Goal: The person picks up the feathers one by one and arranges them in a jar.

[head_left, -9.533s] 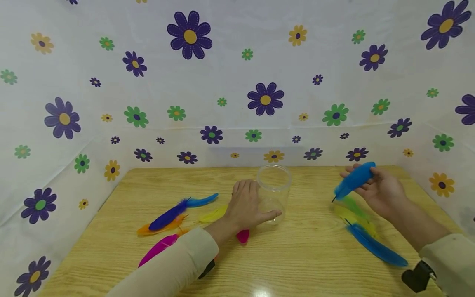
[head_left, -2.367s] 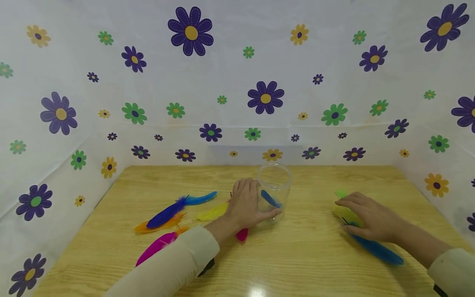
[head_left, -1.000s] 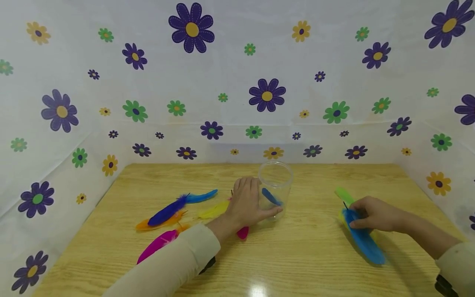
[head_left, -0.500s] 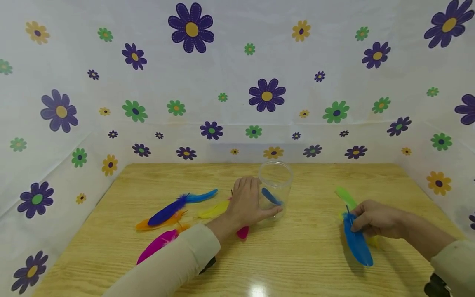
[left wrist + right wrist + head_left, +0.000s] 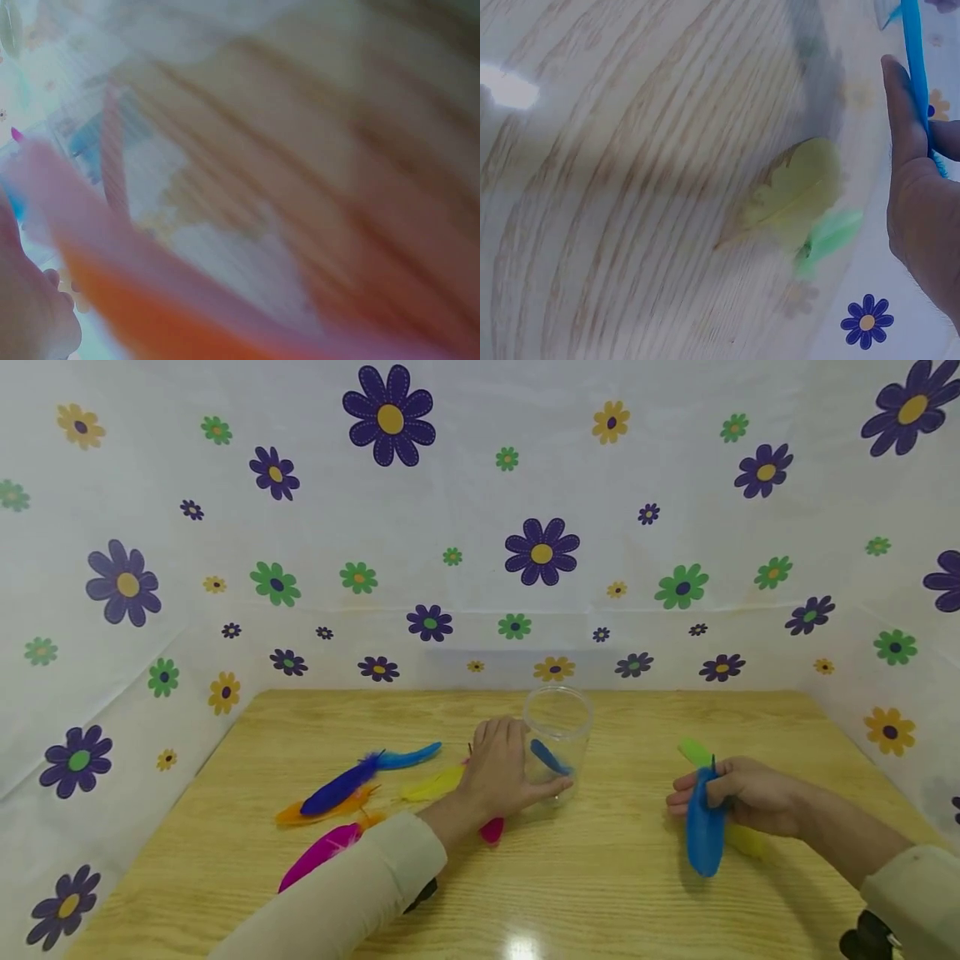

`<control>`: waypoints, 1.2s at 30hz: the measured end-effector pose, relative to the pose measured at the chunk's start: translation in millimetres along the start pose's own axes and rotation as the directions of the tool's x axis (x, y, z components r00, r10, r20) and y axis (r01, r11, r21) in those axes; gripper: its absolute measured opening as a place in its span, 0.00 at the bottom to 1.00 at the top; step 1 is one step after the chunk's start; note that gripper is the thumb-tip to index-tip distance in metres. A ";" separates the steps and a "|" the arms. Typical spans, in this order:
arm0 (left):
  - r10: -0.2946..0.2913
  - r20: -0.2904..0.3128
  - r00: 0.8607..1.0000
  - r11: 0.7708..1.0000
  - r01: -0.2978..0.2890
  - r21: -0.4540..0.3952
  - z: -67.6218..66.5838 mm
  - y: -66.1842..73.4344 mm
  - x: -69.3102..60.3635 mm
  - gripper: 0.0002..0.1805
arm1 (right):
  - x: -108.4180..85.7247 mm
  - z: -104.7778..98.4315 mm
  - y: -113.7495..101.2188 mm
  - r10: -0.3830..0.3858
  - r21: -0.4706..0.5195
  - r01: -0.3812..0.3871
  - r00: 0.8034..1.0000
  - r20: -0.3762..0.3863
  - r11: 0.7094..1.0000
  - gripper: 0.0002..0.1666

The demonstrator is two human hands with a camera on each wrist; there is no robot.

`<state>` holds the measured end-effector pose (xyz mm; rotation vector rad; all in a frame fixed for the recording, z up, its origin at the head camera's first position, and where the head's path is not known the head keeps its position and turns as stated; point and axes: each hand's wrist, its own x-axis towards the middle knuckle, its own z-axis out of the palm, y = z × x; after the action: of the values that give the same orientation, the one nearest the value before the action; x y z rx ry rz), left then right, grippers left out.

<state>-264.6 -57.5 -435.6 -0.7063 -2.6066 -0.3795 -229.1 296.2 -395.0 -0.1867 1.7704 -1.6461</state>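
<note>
A clear plastic jar (image 5: 558, 727) stands upright near the table's back edge with a blue feather (image 5: 550, 757) inside. My left hand (image 5: 498, 772) rests around the jar's left side, thumb across its front. Over the right part of the table, my right hand (image 5: 753, 793) pinches a blue feather (image 5: 705, 835) between thumb and fingers, its quill up. Beneath that hand lie a green feather (image 5: 694, 751) and a yellow feather (image 5: 746, 842), which the right wrist view shows as yellow (image 5: 799, 184) and green (image 5: 832, 234). The left wrist view is blurred.
Left of the jar lie a dark blue feather (image 5: 341, 785), a light blue one (image 5: 410, 757), an orange one (image 5: 296, 813), a magenta one (image 5: 321, 856) and a yellow one (image 5: 431, 785). A flowered cloth (image 5: 480, 527) stands behind the wooden table (image 5: 600, 893).
My right hand has picked up the blue feather from the right group, lifted it and turned it more upright. Another blue feather went into the jar earlier. My left hand has stayed at the jar.
</note>
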 end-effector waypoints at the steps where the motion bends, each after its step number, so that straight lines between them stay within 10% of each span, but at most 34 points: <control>1: 0.002 0.000 1.000 1.000 -0.002 -0.003 -0.1 0.2 0.2 0.44 | 0.4 0.6 -0.8 -0.007 -0.001 0.007 1.000 0.000 1.000 0.35; 36: -0.002 -0.002 1.000 1.000 0.002 0.009 1.4 -0.5 1.1 0.45 | 25.7 28.9 -49.3 -0.198 0.193 0.206 0.978 -0.059 0.959 0.50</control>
<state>-266.2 -57.0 -436.4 -0.7003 -2.6053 -0.3685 -248.8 249.6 -358.0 -0.2515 1.6472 -1.9727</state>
